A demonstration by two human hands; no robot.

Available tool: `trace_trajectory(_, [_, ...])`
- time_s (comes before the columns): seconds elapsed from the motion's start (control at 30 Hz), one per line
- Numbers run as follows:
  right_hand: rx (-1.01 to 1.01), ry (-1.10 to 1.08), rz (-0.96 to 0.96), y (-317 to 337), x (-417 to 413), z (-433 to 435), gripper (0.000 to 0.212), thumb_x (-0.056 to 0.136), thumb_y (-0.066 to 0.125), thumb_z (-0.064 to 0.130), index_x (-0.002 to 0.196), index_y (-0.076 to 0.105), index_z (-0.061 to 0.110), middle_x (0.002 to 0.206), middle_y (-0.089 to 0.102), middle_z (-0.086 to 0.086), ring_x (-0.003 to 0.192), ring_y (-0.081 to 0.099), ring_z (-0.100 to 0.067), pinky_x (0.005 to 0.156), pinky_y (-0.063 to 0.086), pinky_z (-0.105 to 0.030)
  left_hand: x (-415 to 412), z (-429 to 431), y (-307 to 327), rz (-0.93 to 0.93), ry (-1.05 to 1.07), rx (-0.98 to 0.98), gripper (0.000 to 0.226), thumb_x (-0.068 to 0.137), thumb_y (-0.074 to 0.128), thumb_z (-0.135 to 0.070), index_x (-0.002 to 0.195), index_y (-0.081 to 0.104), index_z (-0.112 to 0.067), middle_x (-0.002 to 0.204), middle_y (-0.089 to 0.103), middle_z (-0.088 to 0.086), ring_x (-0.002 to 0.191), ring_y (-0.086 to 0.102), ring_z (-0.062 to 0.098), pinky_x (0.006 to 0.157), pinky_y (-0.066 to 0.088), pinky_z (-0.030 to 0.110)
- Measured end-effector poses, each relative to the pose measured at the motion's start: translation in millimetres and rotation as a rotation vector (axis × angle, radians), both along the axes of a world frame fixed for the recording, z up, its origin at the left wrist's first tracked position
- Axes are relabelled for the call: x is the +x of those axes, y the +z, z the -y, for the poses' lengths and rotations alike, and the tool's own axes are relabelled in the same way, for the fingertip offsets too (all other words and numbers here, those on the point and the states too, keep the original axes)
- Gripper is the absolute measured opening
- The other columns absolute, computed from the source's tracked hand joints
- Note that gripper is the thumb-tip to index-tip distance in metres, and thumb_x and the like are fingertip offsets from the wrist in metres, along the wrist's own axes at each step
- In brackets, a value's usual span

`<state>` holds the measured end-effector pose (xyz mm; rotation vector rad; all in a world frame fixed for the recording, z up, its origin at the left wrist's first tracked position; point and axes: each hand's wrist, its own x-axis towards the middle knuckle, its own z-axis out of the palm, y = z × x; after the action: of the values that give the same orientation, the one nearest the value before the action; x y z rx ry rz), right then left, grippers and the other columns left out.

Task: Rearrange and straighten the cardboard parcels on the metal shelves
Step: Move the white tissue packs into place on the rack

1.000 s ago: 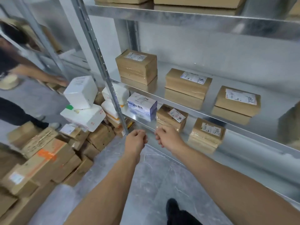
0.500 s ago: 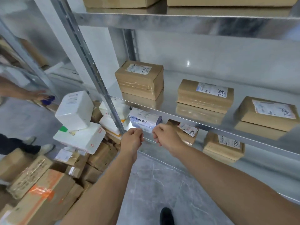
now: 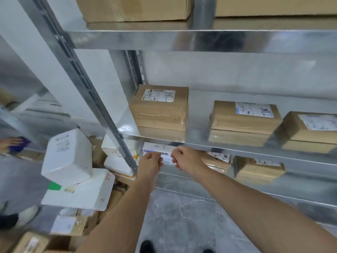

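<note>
Three taped brown parcels with white labels stand on the middle metal shelf (image 3: 237,148): a left parcel (image 3: 160,108), a middle parcel (image 3: 244,115) and a right parcel (image 3: 310,126). Below, on the lower shelf, a white-and-blue box (image 3: 155,149) lies beside two brown parcels (image 3: 218,161) (image 3: 259,167). My left hand (image 3: 150,164) and my right hand (image 3: 186,161) hang close together in front of the white-and-blue box, just under the middle shelf's front edge. Both have curled fingers and hold nothing.
Large cardboard boxes (image 3: 135,8) sit on the top shelf. The slotted shelf upright (image 3: 87,88) runs diagonally left of my hands. White foam boxes (image 3: 69,156) and brown parcels are piled on the floor at left. Another person's hand (image 3: 11,143) shows at far left.
The view has come closer and tilted up. Both hands have risen from the lower shelf's edge to just under the middle shelf, staying curled and close together.
</note>
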<state>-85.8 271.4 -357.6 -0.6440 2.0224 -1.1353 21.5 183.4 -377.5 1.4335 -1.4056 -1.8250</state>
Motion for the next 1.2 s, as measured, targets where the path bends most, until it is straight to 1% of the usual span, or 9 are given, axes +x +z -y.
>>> trace_trajectory(0.1, [-0.009,-0.086,0.010,-3.0,15.1,28.3,0.027,0.102,0.048,0.017,0.078,0.060,0.019,0.075,0.065,0.001,0.061,0.057,-0.012,0.054,0.042,-0.021,10.1,36.9,-4.2,0.014,-0.068,-0.009,0.015,0.094,0.057,-0.010,0.080,0.063,-0.009,0.061,0.059,-0.001,0.062,0.049,0.018,0.060,0.035,0.030])
trace_trajectory(0.27, [-0.025,-0.154,0.048,-15.4,27.5,63.8,0.027,0.102,0.049,0.015,0.077,0.059,0.018,0.075,0.064,-0.001,0.059,0.055,-0.010,0.046,0.039,-0.012,17.0,78.8,-21.3,0.015,-0.087,0.008,0.013,0.095,0.057,-0.008,0.084,0.064,-0.006,0.069,0.060,0.004,0.060,0.051,0.017,0.056,0.038,0.026])
trace_trajectory(0.5, [0.003,-0.154,0.043,-79.4,25.0,87.4,0.027,0.100,0.048,0.020,0.077,0.062,0.020,0.075,0.066,0.001,0.062,0.058,-0.015,0.064,0.047,-0.030,18.4,99.4,-86.6,0.031,-0.086,0.011,0.023,0.098,0.056,-0.006,0.076,0.060,-0.010,0.065,0.057,0.003,0.058,0.049,0.015,0.055,0.038,0.024])
trace_trajectory(0.7, [0.012,-0.174,0.060,-171.6,20.4,89.4,0.027,0.100,0.048,0.018,0.078,0.062,0.019,0.075,0.065,0.002,0.062,0.055,-0.014,0.058,0.045,-0.025,10.0,112.5,-172.2,0.027,-0.072,-0.011,0.023,0.098,0.057,-0.007,0.075,0.059,-0.011,0.065,0.059,0.002,0.060,0.051,0.017,0.057,0.039,0.025])
trace_trajectory(0.83, [-0.011,-0.187,0.081,-234.1,9.0,88.1,0.026,0.100,0.049,0.019,0.078,0.063,0.019,0.073,0.065,0.002,0.061,0.055,-0.014,0.064,0.047,-0.030,-0.3,120.3,-230.5,0.035,-0.081,-0.057,0.024,0.096,0.057,-0.009,0.073,0.061,-0.013,0.057,0.060,-0.003,0.065,0.050,0.019,0.061,0.037,0.031])
trace_trajectory(1.0, [-0.064,-0.218,0.052,-296.5,-20.9,96.6,0.027,0.102,0.049,0.015,0.078,0.061,0.017,0.074,0.063,0.001,0.060,0.054,-0.014,0.061,0.045,-0.028,-21.0,140.1,-288.6,0.023,0.000,-0.109,0.020,0.098,0.056,-0.017,0.078,0.061,-0.017,0.073,0.061,0.001,0.076,0.052,0.022,0.074,0.041,0.034])
trace_trajectory(1.1, [-0.128,-0.244,0.008,-323.7,-38.7,104.2,0.024,0.102,0.048,0.014,0.083,0.063,0.016,0.074,0.063,0.001,0.061,0.054,-0.011,0.059,0.045,-0.023,-31.3,157.5,-318.7,0.002,0.079,-0.168,0.009,0.099,0.056,-0.024,0.103,0.062,-0.019,0.100,0.066,0.004,0.093,0.056,0.022,0.092,0.050,0.041])
trace_trajectory(1.17, [-0.175,-0.276,-0.013,-342.0,-50.1,110.7,0.023,0.102,0.048,0.014,0.085,0.063,0.015,0.075,0.062,0.001,0.065,0.055,-0.012,0.058,0.045,-0.022,-37.6,169.0,-334.7,0.014,0.110,-0.203,0.018,0.100,0.055,-0.028,0.117,0.056,-0.022,0.121,0.063,0.005,0.106,0.057,0.023,0.105,0.046,0.045])
trace_trajectory(1.2, [-0.199,-0.298,-0.035,-352.4,-55.2,113.9,0.023,0.102,0.048,0.015,0.085,0.063,0.016,0.078,0.063,0.001,0.070,0.056,-0.015,0.062,0.046,-0.027,-40.1,173.4,-341.5,0.013,0.119,-0.218,0.022,0.101,0.054,-0.029,0.122,0.053,-0.024,0.127,0.061,0.005,0.112,0.056,0.025,0.108,0.045,0.046])
